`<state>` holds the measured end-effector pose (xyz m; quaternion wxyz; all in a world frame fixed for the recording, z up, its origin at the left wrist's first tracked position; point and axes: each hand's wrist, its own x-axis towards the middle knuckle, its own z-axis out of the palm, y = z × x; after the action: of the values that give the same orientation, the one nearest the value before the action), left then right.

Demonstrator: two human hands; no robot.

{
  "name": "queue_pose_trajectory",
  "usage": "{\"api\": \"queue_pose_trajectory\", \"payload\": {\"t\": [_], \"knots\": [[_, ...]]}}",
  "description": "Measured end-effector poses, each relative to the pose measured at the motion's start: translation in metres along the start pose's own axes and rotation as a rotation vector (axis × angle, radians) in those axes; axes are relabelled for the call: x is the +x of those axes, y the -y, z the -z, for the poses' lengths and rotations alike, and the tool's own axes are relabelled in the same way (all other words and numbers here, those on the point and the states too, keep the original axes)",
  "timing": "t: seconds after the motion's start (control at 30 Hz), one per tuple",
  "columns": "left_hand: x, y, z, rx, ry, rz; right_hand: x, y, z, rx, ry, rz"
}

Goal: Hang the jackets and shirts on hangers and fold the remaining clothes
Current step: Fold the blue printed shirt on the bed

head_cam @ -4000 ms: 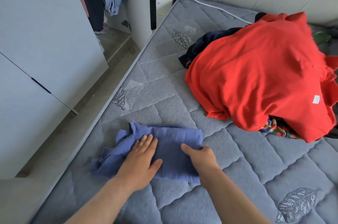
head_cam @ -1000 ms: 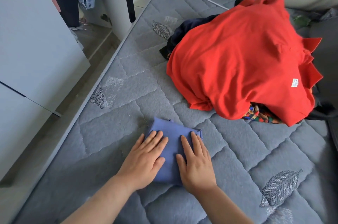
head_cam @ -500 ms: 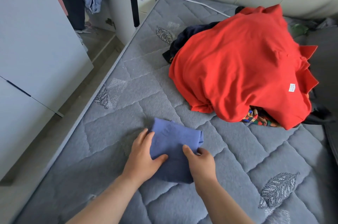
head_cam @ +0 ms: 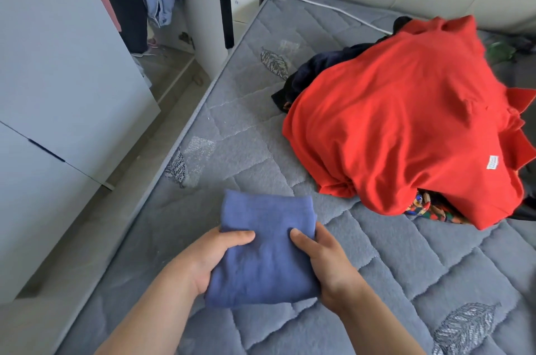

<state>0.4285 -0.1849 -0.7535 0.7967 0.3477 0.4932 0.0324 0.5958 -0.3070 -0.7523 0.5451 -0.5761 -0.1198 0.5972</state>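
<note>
While the folded blue garment (head_cam: 266,247) sits at the near part of the bed (head_cam: 232,137), long axis running near to far, left hand (head_cam: 203,259) and right hand (head_cam: 327,264) pinch its opposite sides equally, thumbs on top, fingers (head_cam: 330,243) curled round the edges.

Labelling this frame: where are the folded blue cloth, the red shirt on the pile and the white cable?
folded blue cloth (head_cam: 264,262): head view, centre of its top face.
red shirt (head_cam: 406,128): head view, broad middle panel.
white cable (head_cam: 336,8): head view, its mid stretch.
</note>
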Motion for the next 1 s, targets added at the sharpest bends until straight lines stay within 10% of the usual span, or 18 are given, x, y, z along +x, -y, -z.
{"api": "queue_pose_trajectory", "payload": {"t": [0.6, 1.0], "knots": [[-0.159, -0.258, 0.041, -0.039, -0.182, -0.415, -0.018, 0.264, -0.198, -0.121, 0.009, 0.154], [-0.198, -0.349, -0.037, -0.172, -0.068, -0.443, -0.022, 0.388, -0.183, -0.122, 0.116, 0.264]]}}
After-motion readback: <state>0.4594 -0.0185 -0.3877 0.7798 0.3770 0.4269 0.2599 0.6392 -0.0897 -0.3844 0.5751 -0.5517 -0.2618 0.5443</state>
